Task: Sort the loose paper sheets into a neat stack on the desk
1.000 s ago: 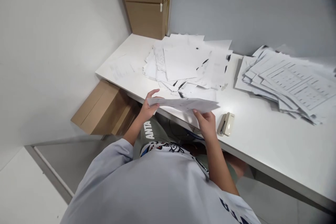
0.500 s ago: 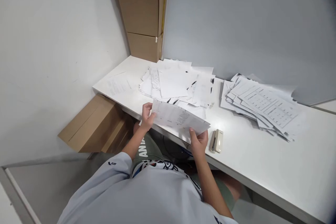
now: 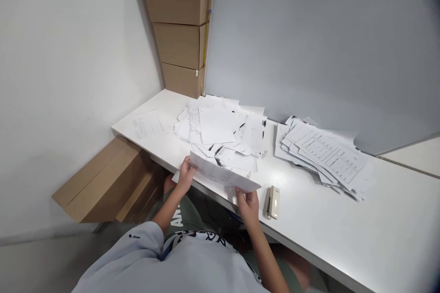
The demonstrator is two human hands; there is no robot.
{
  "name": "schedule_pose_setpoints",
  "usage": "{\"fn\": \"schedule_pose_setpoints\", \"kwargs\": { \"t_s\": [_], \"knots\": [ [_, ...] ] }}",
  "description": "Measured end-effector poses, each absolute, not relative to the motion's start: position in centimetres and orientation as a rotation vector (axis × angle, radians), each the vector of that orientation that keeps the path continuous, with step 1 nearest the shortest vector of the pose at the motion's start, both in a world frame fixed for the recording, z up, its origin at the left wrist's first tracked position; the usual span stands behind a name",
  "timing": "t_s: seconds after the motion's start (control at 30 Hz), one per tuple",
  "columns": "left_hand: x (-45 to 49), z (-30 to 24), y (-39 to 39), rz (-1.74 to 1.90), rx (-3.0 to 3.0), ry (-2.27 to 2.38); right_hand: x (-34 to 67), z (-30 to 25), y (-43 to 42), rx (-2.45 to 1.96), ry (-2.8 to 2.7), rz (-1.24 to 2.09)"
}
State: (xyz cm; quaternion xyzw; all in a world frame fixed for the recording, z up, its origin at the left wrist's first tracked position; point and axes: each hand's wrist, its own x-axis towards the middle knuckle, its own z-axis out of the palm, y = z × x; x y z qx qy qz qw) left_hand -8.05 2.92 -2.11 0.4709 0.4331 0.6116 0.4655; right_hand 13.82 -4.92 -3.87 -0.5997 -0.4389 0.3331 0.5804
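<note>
- Gripping papers (image 3: 222, 175) in both hands, held up over the front edge of the desk (image 3: 378, 229)!
- Left hand (image 3: 185, 175) curled around their left end, right hand (image 3: 248, 206) pinching the right end.
- Loose pile (image 3: 216, 130) sitting just behind them, along the back edge.
- Stapler (image 3: 272, 202) lying just beside the right hand, near the front edge.
- Second stack (image 3: 319, 158) further right, up against the whiteboard (image 3: 309, 55).

Stacked cardboard boxes (image 3: 179, 23) stand at upper left beside a grey whiteboard (image 3: 309, 55); a beige stapler (image 3: 271, 202) lies on the white desk (image 3: 378, 224).
</note>
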Motion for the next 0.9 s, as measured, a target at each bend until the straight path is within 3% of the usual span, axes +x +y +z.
{"fn": "schedule_pose_setpoints", "kwargs": {
  "t_s": [0.2, 0.4, 0.63, 0.9],
  "knots": [
    [-7.9, -1.9, 2.2, 1.465, 1.170, 0.998, 15.4, -2.8, -7.5, -1.511, -1.075, 0.773],
    [-6.0, -2.1, 1.5, 1.406, 1.243, 0.866, 20.1, -2.4, -14.9, -1.664, -1.054, 0.974],
    [0.4, -1.3, 1.3, 1.006, 1.609, 0.835, 26.7, -5.9, -22.8, -1.794, -0.584, 0.906],
    [9.5, -0.1, 1.2, 0.581, 2.287, 0.504, 30.9, -5.0, -25.1, -1.796, -0.432, 0.832]
  ]
}}
